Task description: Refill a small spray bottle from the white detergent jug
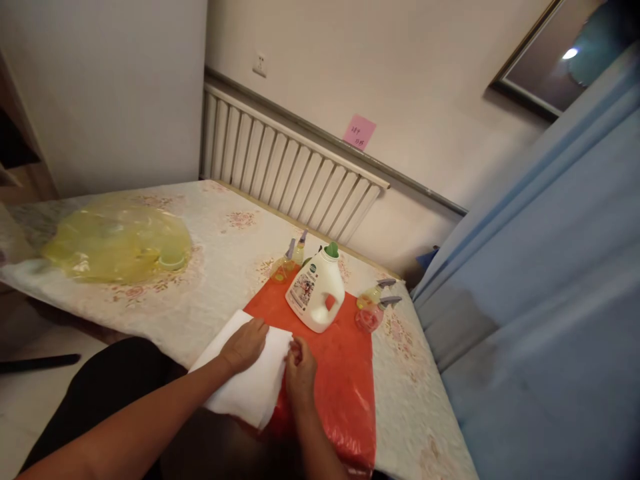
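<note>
A white folded cloth or stack of soft paper sheets lies at the near left part of a red plastic bag spread on the table. My left hand is on top of it, fingers bent and pressed together at its upper part. With thumb and fingers closed, my right hand pinches the right corner of the white sheet. Just beyond both hands stands a white jug-shaped detergent bottle with a green top, upright on the red plastic.
Spray bottles stand behind the jug at left, and a pink spray bottle stands at right beside a yellow one. A yellow plastic bag lies on the table's left part. A radiator and a blue curtain border the table.
</note>
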The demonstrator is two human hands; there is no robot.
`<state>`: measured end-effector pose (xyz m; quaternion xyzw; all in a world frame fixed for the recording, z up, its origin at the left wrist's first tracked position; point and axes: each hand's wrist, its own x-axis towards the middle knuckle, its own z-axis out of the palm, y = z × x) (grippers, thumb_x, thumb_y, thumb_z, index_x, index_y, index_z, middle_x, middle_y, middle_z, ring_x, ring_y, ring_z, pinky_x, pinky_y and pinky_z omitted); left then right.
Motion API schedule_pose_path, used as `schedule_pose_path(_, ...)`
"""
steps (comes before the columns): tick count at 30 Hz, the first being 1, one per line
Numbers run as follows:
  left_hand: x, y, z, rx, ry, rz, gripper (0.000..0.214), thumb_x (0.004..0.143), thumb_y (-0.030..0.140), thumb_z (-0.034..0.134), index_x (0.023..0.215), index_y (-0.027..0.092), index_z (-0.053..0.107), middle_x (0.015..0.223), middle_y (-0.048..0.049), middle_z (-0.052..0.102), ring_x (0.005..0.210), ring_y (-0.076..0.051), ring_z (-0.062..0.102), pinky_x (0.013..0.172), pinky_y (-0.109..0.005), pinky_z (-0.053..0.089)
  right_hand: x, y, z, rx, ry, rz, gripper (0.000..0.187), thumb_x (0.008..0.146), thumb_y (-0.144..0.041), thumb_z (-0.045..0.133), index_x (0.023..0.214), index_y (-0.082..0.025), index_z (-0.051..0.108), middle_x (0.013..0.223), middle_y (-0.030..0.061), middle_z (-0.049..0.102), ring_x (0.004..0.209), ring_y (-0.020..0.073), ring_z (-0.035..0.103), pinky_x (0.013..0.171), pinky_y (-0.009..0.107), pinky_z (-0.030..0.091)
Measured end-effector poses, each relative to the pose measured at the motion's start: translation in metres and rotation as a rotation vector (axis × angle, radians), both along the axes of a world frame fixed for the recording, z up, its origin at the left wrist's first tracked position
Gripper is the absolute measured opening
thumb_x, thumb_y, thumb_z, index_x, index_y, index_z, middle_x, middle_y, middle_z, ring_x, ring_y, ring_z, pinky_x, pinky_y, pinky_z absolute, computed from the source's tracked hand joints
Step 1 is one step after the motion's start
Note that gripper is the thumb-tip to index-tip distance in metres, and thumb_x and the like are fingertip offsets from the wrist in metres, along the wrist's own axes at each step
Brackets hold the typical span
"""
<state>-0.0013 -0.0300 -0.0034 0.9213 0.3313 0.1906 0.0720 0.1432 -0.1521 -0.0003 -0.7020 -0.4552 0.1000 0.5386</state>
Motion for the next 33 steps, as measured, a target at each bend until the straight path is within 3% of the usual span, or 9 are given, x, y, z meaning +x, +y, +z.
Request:
schedule_pose_path(2,-0.001,0.0,-0.001,-0.006,-0.001,0.002,0.021,0.09,0.009,0.042,0.095,0.016,0.061,0.102,-0.0112,0.062,0.098,-0.027,0.056,0.091,-0.04,0.046,-0.017,0.015,0.002,0.019,-0.049,0.048,0.043,0.079,-0.015,0.046,0.118,-0.014,0.066,0.105,0.0111,0.076,0.082,0.0187,0.072,0.079,0.031,0.057)
schedule_pose_path(8,-0.001,0.004,-0.004,-0.068,-0.019,-0.022,0.021,0.091,0.011,0.043,0.099,0.016,0.061,0.101,-0.0105,0.061,0.096,-0.026,0.056,0.089,-0.039,0.047,-0.049,0.044,-0.011,0.041,-0.281,0.035,0.044,0.08,-0.007,0.041,0.116,-0.012,0.065,0.106,0.015,0.073,0.098,0.0245,0.07,0.086,0.038,0.056)
schedule_pose_path(13,-0.001,0.006,-0.005,-0.118,-0.046,0.005,0.021,0.091,0.009,0.04,0.089,0.018,0.058,0.098,-0.0095,0.061,0.094,-0.025,0.055,0.086,-0.038,0.046,-0.054,0.045,-0.028,0.037,-0.432,0.019,0.034,0.088,-0.009,0.04,0.109,-0.016,0.065,0.098,0.0121,0.072,0.088,0.0248,0.068,0.078,0.038,0.056)
schedule_pose_path(19,-0.001,0.008,-0.009,-0.17,-0.085,0.002,0.021,0.091,0.01,0.039,0.087,0.019,0.057,0.097,-0.0091,0.059,0.093,-0.024,0.055,0.085,-0.038,0.045,-0.057,0.044,-0.025,0.012,-0.423,0.004,0.027,0.089,-0.007,0.041,0.097,-0.022,0.062,0.088,0.0055,0.068,0.08,0.0222,0.065,0.072,0.034,0.052)
schedule_pose_path(26,0.0,0.019,-0.02,-0.226,-0.131,0.004,0.021,0.088,0.008,0.04,0.091,0.019,0.057,0.1,-0.0095,0.06,0.096,-0.024,0.057,0.088,-0.036,0.045,-0.058,0.044,-0.024,0.003,-0.416,0.017,0.024,0.09,-0.009,0.04,0.091,-0.023,0.059,0.084,0.005,0.066,0.077,0.0223,0.063,0.07,0.035,0.051)
schedule_pose_path(33,0.013,0.052,0.001,-0.447,-0.22,0.098,0.012,0.083,0.012,0.049,0.084,0.021,0.056,0.087,-0.002,0.063,0.085,-0.018,0.06,0.079,-0.029,0.045,-0.056,0.044,-0.03,0.003,-0.43,0.007,0.033,0.087,-0.008,0.039,0.106,-0.02,0.063,0.094,0.0093,0.07,0.086,0.0249,0.068,0.077,0.04,0.057)
